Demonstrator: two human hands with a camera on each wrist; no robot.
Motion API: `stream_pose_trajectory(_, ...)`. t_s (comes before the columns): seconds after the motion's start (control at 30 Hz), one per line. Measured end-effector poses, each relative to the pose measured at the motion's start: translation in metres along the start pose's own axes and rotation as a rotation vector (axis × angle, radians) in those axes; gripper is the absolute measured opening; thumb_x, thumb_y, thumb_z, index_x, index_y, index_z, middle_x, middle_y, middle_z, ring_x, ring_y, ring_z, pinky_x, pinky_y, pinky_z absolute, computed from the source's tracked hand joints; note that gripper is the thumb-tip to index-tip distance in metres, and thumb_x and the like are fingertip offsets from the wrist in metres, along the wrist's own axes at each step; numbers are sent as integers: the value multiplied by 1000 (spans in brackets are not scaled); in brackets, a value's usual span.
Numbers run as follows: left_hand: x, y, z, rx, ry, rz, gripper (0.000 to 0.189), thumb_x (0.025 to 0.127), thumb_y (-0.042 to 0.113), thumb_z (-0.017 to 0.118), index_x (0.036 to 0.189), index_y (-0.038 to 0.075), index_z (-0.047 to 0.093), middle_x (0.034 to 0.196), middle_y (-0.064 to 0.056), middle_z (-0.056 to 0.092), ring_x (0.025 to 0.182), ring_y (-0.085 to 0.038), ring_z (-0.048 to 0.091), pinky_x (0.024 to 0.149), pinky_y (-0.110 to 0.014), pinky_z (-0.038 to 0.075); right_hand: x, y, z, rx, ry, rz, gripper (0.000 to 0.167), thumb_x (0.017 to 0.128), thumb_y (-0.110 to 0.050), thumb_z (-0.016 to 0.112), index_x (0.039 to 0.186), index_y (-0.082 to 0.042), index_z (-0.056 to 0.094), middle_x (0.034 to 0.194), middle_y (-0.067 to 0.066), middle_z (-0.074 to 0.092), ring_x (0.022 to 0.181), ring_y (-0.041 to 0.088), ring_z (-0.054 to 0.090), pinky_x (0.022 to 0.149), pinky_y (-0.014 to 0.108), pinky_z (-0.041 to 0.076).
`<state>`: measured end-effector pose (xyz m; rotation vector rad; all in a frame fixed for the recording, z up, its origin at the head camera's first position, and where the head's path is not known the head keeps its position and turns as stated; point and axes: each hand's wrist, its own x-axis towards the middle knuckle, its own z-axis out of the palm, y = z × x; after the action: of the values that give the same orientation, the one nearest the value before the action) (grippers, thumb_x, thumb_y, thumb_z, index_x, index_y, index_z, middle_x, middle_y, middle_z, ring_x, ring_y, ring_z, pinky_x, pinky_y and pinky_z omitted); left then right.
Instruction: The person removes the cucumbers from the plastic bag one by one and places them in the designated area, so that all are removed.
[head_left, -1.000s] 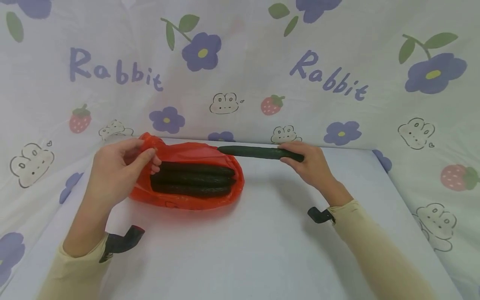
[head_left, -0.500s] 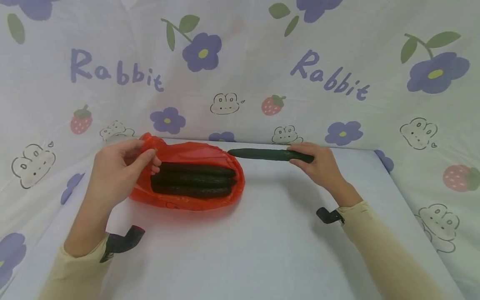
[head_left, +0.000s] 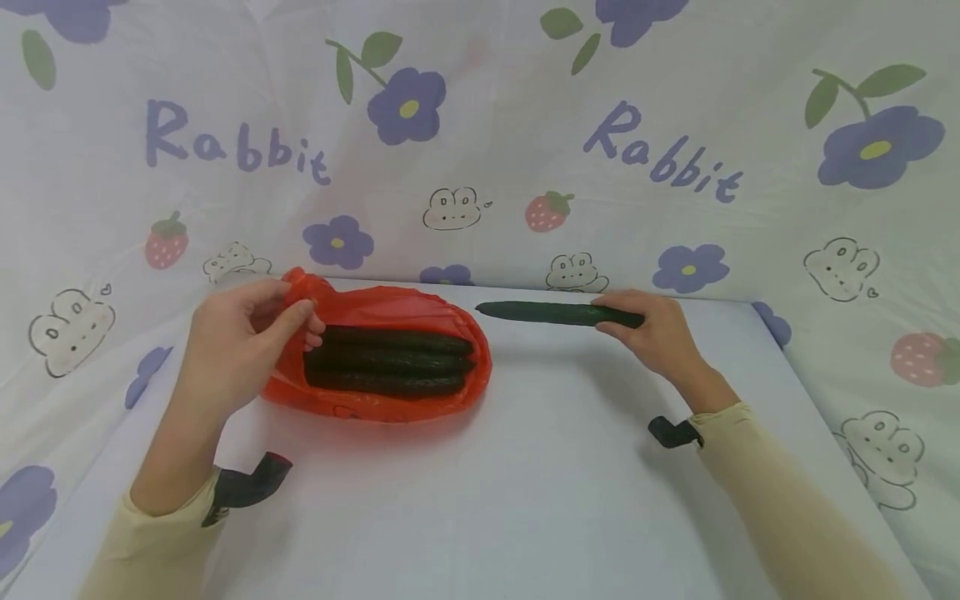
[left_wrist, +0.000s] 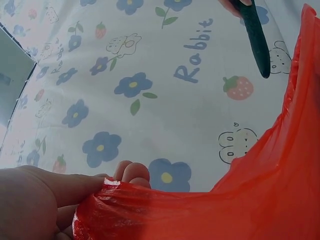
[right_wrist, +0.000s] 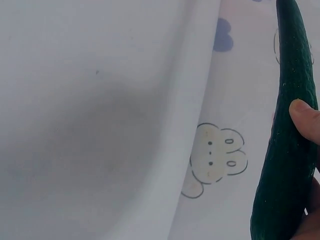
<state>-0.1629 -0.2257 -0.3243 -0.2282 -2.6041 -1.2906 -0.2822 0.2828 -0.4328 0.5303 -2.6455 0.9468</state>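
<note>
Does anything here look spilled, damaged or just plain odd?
Nothing stands out. The dark green cucumbers lie side by side inside the red plastic bag, which the left hand pinches; the right hand holds a separate cucumber beyond the bag, with no visible damage.

We see a red bag (head_left: 390, 302) part-hidden by the left hand (head_left: 236, 343), both sleeves (head_left: 153, 546) cropped, a cucumber (right_wrist: 282, 165) cut off.

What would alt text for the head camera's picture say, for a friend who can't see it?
A person's right-hand grip holds a dark green cucumber above a white table, beside an open red bag. The left-hand grip pinches the bag's left end, with more cucumbers lying inside. Behind hangs a white cloth printed with flowers, strawberries and rabbits.
</note>
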Motion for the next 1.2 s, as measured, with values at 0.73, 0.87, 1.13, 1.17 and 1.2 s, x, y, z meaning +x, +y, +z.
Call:
stream_pose_trajectory(0.73, -1, 1, 2, -10, -12, 11, 23, 110, 19, 68, 124, 2, 74, 96, -11, 77, 84, -19, 77, 80, -10, 55, -12, 35, 1, -35, 3, 52, 34, 88, -5, 91, 120, -14, 84, 123, 9, 78, 117, 34, 70, 96, 51, 53)
stream_pose_trajectory(0.87, -1, 1, 2, -18, -17, 10, 23, 110, 19, 68, 125, 2, 74, 96, -10, 78, 84, -18, 77, 80, -10, 55, -16, 42, 4, -40, -25, 66, 34, 89, -6, 90, 122, -13, 83, 125, 11, 78, 120, 36, 70, 100, 54, 53)
stream_pose_trajectory(1.13, -1, 2, 2, -20, -18, 8, 22, 110, 19, 68, 123, 3, 74, 97, -10, 77, 85, -20, 77, 79, -11, 56, -23, 53, 6, -81, -62, 59, 34, 89, -5, 90, 122, -11, 83, 125, 13, 77, 121, 38, 69, 102, 57, 52)
stream_pose_trajectory(1.17, -1, 2, 1, -17, -18, 7, 22, 110, 20, 68, 122, 3, 74, 97, -10, 77, 85, -20, 77, 79, -10, 55, -24, 53, 5, -82, -66, 60, 34, 89, -5, 89, 122, -11, 83, 125, 13, 77, 121, 39, 69, 102, 57, 52)
stream_pose_trajectory(1.2, -1, 2, 1, -15, -17, 7, 23, 110, 20, 68, 123, 3, 74, 97, -10, 77, 85, -21, 77, 79, -10, 55, -24, 53, 5, -85, -69, 59, 34, 89, -4, 89, 122, -10, 83, 125, 14, 77, 121, 39, 69, 102, 58, 52)
